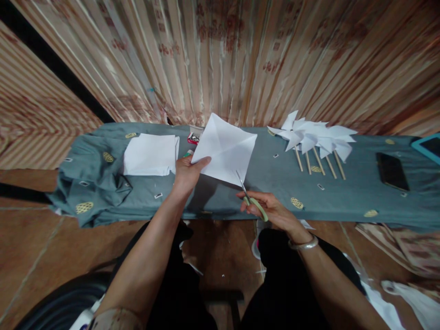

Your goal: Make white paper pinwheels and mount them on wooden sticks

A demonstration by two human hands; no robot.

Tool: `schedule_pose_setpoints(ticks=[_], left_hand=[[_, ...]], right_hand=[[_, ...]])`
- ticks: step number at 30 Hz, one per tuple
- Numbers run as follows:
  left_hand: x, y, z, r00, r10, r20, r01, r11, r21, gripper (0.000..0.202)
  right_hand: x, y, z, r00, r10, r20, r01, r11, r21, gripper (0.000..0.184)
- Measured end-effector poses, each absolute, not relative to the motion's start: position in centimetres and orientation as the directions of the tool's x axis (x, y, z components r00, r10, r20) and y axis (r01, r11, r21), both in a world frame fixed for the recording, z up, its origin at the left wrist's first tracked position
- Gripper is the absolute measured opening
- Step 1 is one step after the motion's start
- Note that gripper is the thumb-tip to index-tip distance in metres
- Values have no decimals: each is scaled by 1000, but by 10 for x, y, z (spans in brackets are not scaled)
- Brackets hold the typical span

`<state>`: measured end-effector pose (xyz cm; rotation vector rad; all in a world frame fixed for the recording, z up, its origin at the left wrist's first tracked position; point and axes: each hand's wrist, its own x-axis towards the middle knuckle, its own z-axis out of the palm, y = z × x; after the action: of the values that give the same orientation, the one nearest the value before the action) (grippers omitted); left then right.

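Observation:
My left hand [187, 173] pinches the left corner of a creased white paper square [225, 147] and holds it up above the bench. My right hand [267, 208] grips green-handled scissors [252, 198], and the blade tips meet the paper's lower corner. Both hands are closed on what they hold. A silver bangle [303, 244] sits on my right wrist.
A long bench under grey-blue cloth [103, 183] carries a stack of white paper [150, 154] at the left, several white paper pinwheels on sticks [314, 140] at the right, a dark phone [392, 171], a small box of pins [194, 136] and a teal tray edge [428, 146]. A striped curtain hangs behind.

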<state>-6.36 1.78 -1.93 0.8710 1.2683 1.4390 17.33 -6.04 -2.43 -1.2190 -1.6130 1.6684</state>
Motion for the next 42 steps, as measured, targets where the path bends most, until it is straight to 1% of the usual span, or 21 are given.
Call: schedule_pose_setpoints(ticks=[9, 17, 22, 34, 42], left_hand=[[-65, 19, -16, -272, 959, -82, -205, 26, 978, 31], [-63, 17, -19, -260, 962, -82, -207, 27, 978, 30], [-64, 17, -22, -254, 963, -86, -187, 38, 982, 30], [-64, 16, -18, -258, 963, -82, -200, 29, 979, 27], [-65, 17, -20, -250, 966, -68, -203, 16, 979, 28]], right_hand=[[173, -61, -24, -469, 848, -249, 210, -166, -963, 68], [174, -60, -28, -483, 849, -216, 190, -139, -972, 62], [173, -61, -30, -483, 852, -204, 188, -127, -974, 61], [174, -60, -27, -481, 842, -244, 208, -161, -965, 63], [174, -60, -29, -465, 851, -246, 188, -177, -966, 63]])
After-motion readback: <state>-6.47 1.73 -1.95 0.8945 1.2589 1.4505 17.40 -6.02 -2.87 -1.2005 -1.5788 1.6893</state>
